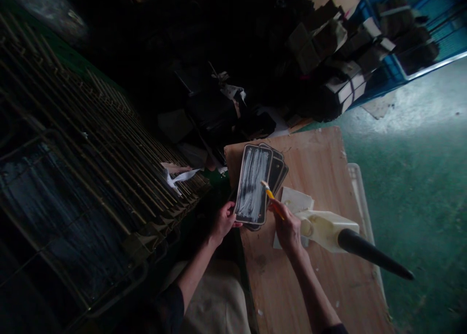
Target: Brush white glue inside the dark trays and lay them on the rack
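Observation:
My left hand grips the lower left edge of a dark rectangular panel with rounded corners and a pale rim. White streaks run lengthwise over its face. Fanned out beneath it are more dark panels of the same shape. In my right hand is a small paintbrush with a yellow handle, its bristles at the panel's right edge; whether they touch it I cannot tell. Beside that hand lies a whitish plastic bottle with a long black conical nozzle.
The wooden board is the work surface, with a pale square piece by the bottle. A wire rack of metal rods stands left. At upper right, a blue crate and bundled boxes sit near the green floor.

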A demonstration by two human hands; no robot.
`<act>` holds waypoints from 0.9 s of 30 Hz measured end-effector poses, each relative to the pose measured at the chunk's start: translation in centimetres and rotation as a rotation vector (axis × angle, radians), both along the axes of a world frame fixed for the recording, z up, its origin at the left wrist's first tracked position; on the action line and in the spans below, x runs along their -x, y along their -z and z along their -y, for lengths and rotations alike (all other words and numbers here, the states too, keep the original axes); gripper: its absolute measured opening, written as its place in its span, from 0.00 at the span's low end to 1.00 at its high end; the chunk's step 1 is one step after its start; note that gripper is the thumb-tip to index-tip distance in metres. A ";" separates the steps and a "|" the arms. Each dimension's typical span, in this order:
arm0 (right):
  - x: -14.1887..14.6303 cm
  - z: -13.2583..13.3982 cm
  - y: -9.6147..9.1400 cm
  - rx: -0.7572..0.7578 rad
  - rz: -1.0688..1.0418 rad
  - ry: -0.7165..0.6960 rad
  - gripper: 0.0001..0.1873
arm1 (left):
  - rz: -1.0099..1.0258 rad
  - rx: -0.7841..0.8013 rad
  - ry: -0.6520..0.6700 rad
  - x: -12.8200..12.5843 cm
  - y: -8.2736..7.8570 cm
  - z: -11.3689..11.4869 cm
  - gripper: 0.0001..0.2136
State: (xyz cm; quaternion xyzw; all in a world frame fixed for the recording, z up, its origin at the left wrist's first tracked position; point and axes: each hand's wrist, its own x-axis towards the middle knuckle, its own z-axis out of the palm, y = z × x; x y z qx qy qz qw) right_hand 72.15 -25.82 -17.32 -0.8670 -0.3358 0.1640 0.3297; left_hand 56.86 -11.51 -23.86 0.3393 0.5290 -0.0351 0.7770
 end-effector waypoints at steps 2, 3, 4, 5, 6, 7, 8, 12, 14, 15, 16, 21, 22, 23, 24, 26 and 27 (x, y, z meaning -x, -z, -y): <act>-1.0 -0.7 0.9 -0.031 -0.028 0.097 0.15 | -0.012 0.004 -0.013 -0.1 0.2 0.2 0.20; -1.3 -1.0 1.4 -0.040 -0.050 0.145 0.15 | -0.015 0.006 -0.023 -0.1 0.3 0.3 0.20; -1.5 -1.2 1.7 -0.046 -0.079 0.185 0.15 | -0.014 0.012 -0.031 0.0 0.3 0.3 0.21; -1.4 -1.3 2.0 -0.047 -0.113 0.216 0.15 | -0.008 0.019 -0.038 0.0 0.3 0.4 0.21; -1.0 -1.2 2.1 -0.046 -0.148 0.239 0.15 | 0.003 0.025 -0.043 0.1 0.3 0.4 0.21; -0.4 -1.0 2.2 -0.042 -0.181 0.257 0.15 | 0.015 0.032 -0.045 0.1 0.2 0.4 0.22; 0.5 -0.6 2.0 -0.035 -0.213 0.270 0.14 | 0.027 0.037 -0.044 0.1 0.2 0.4 0.22; 5.1 1.8 0.2 0.013 -0.306 0.346 0.14 | 0.017 0.049 -0.044 0.1 -0.2 0.2 0.21; 7.0 2.7 -1.4 0.032 -0.349 0.390 0.15 | 0.003 0.055 -0.034 0.0 -0.3 0.1 0.20; 7.6 3.0 -2.3 0.035 -0.367 0.413 0.16 | 0.003 0.057 -0.027 0.0 -0.4 0.0 0.20; 8.0 3.2 -3.3 0.030 -0.376 0.439 0.17 | 0.008 0.056 -0.020 -0.1 -0.6 -0.1 0.20; 7.3 3.1 -5.8 -0.102 -0.273 0.567 0.16 | 0.081 0.079 0.020 -0.3 -2.3 -0.6 0.20; 6.9 3.1 -5.6 -0.129 -0.239 0.552 0.16 | 0.098 0.097 0.024 -0.3 -2.8 -0.7 0.21; 6.4 3.1 -5.2 -0.147 -0.204 0.518 0.16 | 0.113 0.115 0.023 -0.3 -3.3 -0.8 0.22; 5.9 3.1 -4.5 -0.153 -0.170 0.469 0.16 | 0.127 0.134 0.019 -0.3 -3.7 -1.0 0.23; 5.0 3.1 -2.9 -0.142 -0.096 0.382 0.17 | 0.154 0.163 0.008 -0.4 -4.5 -1.4 0.25; 4.7 3.2 -2.0 -0.133 -0.058 0.364 0.18 | 0.166 0.173 0.002 -0.4 -4.8 -1.7 0.25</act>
